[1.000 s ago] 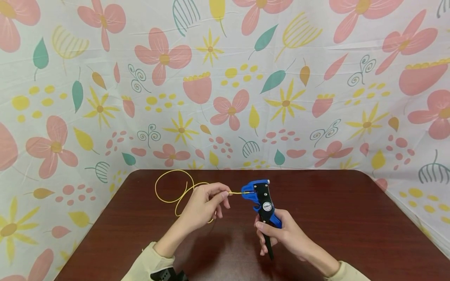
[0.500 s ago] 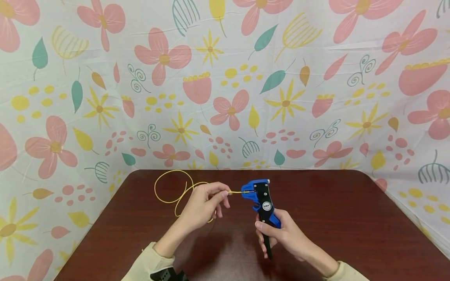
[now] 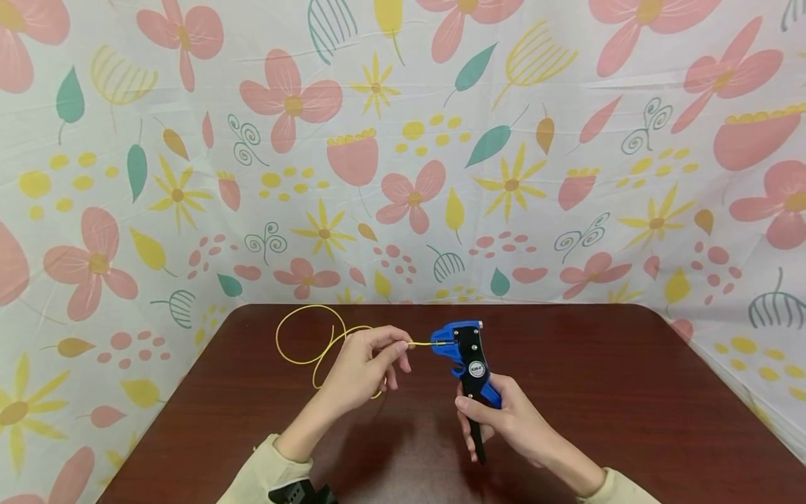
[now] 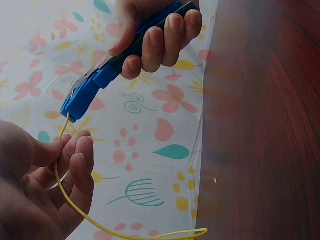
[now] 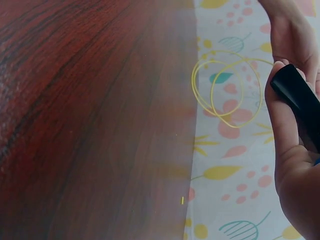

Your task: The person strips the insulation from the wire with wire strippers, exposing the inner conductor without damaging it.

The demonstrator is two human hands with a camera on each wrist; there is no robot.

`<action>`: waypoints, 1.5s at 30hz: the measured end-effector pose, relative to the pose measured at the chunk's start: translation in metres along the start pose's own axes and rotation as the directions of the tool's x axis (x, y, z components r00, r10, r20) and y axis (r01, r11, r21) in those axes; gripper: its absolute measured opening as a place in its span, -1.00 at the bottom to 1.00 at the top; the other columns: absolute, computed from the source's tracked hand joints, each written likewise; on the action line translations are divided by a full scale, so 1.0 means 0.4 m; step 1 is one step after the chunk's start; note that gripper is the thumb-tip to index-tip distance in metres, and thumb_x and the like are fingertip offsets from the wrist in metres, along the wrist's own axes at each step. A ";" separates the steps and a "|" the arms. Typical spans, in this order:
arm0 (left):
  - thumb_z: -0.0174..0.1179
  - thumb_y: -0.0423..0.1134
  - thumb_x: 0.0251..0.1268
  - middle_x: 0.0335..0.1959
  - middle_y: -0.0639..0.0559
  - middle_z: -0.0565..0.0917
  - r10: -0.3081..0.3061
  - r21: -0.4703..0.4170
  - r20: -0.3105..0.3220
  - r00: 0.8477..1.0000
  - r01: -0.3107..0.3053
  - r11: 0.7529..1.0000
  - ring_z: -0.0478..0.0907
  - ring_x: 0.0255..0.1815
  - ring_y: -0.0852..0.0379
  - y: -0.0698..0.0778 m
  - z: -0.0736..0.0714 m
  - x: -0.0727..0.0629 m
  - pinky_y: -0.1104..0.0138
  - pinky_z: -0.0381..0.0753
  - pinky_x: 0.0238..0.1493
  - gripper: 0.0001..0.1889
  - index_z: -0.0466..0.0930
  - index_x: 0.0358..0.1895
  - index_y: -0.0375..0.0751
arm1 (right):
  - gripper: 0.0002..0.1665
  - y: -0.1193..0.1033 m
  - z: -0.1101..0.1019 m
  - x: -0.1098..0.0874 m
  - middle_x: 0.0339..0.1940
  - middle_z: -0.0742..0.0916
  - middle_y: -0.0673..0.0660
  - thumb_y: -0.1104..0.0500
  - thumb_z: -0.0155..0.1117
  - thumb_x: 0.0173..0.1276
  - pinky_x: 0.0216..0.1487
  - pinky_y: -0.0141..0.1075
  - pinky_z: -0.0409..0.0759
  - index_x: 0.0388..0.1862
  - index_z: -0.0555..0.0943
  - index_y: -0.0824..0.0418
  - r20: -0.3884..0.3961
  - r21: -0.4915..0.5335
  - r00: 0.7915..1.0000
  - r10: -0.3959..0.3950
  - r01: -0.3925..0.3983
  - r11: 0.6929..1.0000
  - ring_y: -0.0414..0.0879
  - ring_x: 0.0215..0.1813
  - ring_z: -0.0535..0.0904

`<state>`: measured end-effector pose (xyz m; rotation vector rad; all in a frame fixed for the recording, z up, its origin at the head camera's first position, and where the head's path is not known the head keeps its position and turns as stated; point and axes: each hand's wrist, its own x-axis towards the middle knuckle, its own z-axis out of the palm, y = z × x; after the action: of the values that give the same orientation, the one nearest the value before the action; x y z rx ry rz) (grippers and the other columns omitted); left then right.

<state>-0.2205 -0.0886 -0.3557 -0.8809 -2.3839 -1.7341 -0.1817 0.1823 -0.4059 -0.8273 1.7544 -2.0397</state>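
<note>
My left hand (image 3: 365, 367) pinches a yellow wire (image 3: 420, 344) between thumb and index finger, a short way from its end. That end runs into the nose of a blue and black wire stripper (image 3: 467, 353), raised over the table. Its handles lie in the grip of my right hand (image 3: 513, 420), thumb across the near side and fingers wrapped round. In the left wrist view, the wire enters the blue nose (image 4: 77, 105) just beyond the left fingertips. From the right wrist, a black handle (image 5: 300, 102) shows in the right palm, while the stripper's head is out of sight.
Behind my left hand, the rest of the wire trails in loose loops (image 3: 311, 305) toward the table's far left. A tiny yellow piece (image 4: 216, 180) lies on the dark red-brown table (image 3: 598, 371). White flowered cloth (image 3: 403, 140) hangs along the back and sides.
The wire stripper and my right hand have drifted slightly left, its lower handle end most of all. My left hand and the wire have hardly moved.
</note>
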 end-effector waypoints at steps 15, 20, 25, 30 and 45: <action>0.16 -0.38 0.61 -0.44 -0.14 0.73 0.009 0.006 -0.004 1.000 -0.009 1.000 0.64 -0.64 -0.20 -0.002 -0.002 0.009 0.27 0.63 -0.67 -0.86 0.74 -0.04 -0.22 | -0.85 0.000 0.000 0.006 -0.41 0.52 0.58 0.39 0.03 0.67 -0.51 0.32 0.66 0.03 0.43 0.52 -0.006 -0.027 0.999 -0.048 0.048 0.998 0.03 -0.51 0.68; 0.16 -0.38 0.62 -0.43 -0.20 0.73 0.015 -0.001 -0.005 1.000 -0.015 1.000 0.64 -0.62 -0.28 -0.003 -0.003 0.010 0.31 0.62 -0.67 -0.85 0.74 -0.03 -0.23 | -0.84 -0.001 -0.003 0.009 -0.42 0.53 0.58 0.38 0.04 0.67 -0.51 0.32 0.67 0.03 0.43 0.53 -0.006 -0.040 0.999 -0.051 0.050 0.998 0.06 -0.52 0.67; 0.15 -0.39 0.62 -0.43 -0.23 0.72 0.015 -0.004 -0.005 1.000 -0.015 1.000 0.64 -0.62 -0.31 -0.005 -0.003 0.012 0.32 0.60 -0.67 -0.85 0.74 -0.04 -0.24 | -0.82 -0.001 -0.007 0.012 -0.42 0.52 0.58 0.36 0.03 0.68 -0.50 0.30 0.67 0.02 0.42 0.54 -0.001 -0.055 0.999 -0.051 0.051 0.997 0.06 -0.52 0.67; 0.16 -0.38 0.61 -0.47 -0.08 0.72 0.019 -0.001 -0.005 1.000 -0.019 1.000 0.64 -0.63 -0.29 -0.007 -0.003 0.013 0.31 0.61 -0.68 -0.85 0.74 -0.05 -0.23 | -0.82 0.000 -0.009 0.012 -0.42 0.53 0.57 0.35 0.03 0.69 -0.50 0.28 0.69 0.02 0.42 0.53 -0.006 -0.070 0.999 -0.048 0.047 0.996 0.06 -0.52 0.68; 0.17 -0.35 0.62 -0.43 -0.24 0.72 0.016 -0.002 -0.001 1.000 -0.016 1.000 0.64 -0.63 -0.28 -0.006 -0.002 0.013 0.00 0.67 -0.65 -0.86 0.73 -0.05 -0.24 | -0.74 -0.003 0.002 0.012 -0.51 0.53 0.53 0.32 0.05 0.69 -0.62 0.22 0.65 -0.02 0.39 0.59 -0.053 -0.096 0.997 -0.055 0.050 0.994 0.09 -0.61 0.62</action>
<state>-0.2261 -0.0876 -0.3556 -0.8963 -2.3685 -1.7311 -0.1850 0.1791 -0.4035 -0.8609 1.8910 -2.0456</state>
